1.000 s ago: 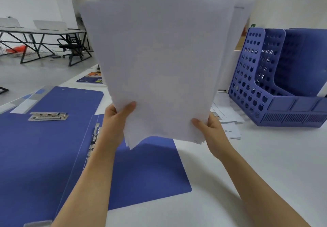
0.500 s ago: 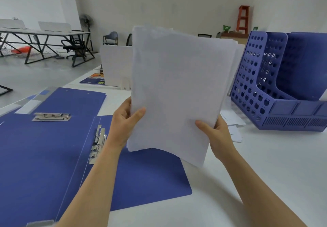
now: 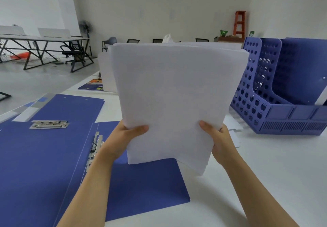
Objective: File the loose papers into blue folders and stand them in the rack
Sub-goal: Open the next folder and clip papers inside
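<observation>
I hold a stack of white papers [image 3: 175,95] upright in front of me, its lower edge hanging just above the table. My left hand [image 3: 123,138] grips the stack's lower left side and my right hand [image 3: 219,143] its lower right side, thumbs on the front sheet. Under the stack lies an open blue folder [image 3: 141,187] with a metal clip [image 3: 94,148] along its spine. A second open blue folder [image 3: 58,113] with its own metal clip [image 3: 48,124] lies further left. The blue perforated rack [image 3: 276,113] stands at the right, with a blue folder [image 3: 304,78] upright in it.
More loose white sheets [image 3: 233,129] lie on the white table [image 3: 274,173] between the stack and the rack. A blue booklet [image 3: 92,86] lies at the table's far edge. Desks and chairs stand in the room behind.
The stack has come down from high in front of my face to lower over the table. Both hands have shifted their grip and squared the sheets into a neater, more upright stack.
</observation>
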The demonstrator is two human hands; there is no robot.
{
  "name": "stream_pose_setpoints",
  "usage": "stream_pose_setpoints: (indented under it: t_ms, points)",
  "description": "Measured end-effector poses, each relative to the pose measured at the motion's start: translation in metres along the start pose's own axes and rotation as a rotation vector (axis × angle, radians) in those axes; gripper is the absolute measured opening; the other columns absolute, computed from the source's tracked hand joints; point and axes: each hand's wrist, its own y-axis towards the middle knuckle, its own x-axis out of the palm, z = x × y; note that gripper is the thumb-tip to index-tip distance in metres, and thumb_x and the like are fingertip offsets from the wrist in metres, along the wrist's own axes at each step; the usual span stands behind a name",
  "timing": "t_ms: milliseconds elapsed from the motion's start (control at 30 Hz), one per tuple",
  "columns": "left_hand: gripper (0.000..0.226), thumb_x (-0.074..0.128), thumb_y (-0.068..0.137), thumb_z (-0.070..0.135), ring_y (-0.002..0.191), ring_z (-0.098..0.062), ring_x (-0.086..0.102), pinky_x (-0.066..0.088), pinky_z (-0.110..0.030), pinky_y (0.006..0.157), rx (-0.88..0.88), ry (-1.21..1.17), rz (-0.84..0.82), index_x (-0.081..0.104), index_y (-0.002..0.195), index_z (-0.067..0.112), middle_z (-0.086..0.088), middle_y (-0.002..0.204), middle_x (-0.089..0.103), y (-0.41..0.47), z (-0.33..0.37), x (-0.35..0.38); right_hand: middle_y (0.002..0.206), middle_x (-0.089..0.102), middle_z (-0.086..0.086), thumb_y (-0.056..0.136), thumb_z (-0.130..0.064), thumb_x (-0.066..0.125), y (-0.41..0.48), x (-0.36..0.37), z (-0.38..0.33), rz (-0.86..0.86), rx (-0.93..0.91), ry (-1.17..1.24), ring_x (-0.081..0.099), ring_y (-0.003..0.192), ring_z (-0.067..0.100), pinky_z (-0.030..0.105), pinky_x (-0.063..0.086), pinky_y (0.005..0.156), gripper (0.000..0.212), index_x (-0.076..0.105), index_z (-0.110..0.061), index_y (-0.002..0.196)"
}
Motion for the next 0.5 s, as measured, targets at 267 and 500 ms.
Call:
stream_pose_setpoints:
  t_ms: [267, 500]
  points:
    - [0.010, 0.056, 0.089, 0.024, 0.084, -0.016, 0.066, 0.051, -0.030, 0.073, -0.195, 0.082, 0.103, 0.065, 0.088, 0.019, 0.006, 0.083, 0.072, 0.009, -0.020, 0.002, 0.087, 0.070, -0.006, 0.087, -0.016, 0.060, 0.004, -0.006, 0.028, 0.009, 0.222, -0.158, 0.067, 0.076, 0.009, 0.015, 0.053, 0.057, 0.012, 0.063, -0.017, 0.099]
    - [0.034, 0.049, 0.091, 0.022, 0.107, -0.033, 0.058, 0.046, -0.039, 0.087, -0.266, 0.442, 0.329, 0.055, 0.119, 0.004, -0.016, 0.118, 0.061, 0.014, -0.030, -0.003, 0.094, 0.060, 0.008, 0.094, -0.013, 0.050, 0.011, -0.003, 0.039, 0.290, 0.183, -0.581, 0.057, 0.085, 0.027, 0.026, 0.040, 0.074, 0.013, 0.059, -0.006, 0.098]
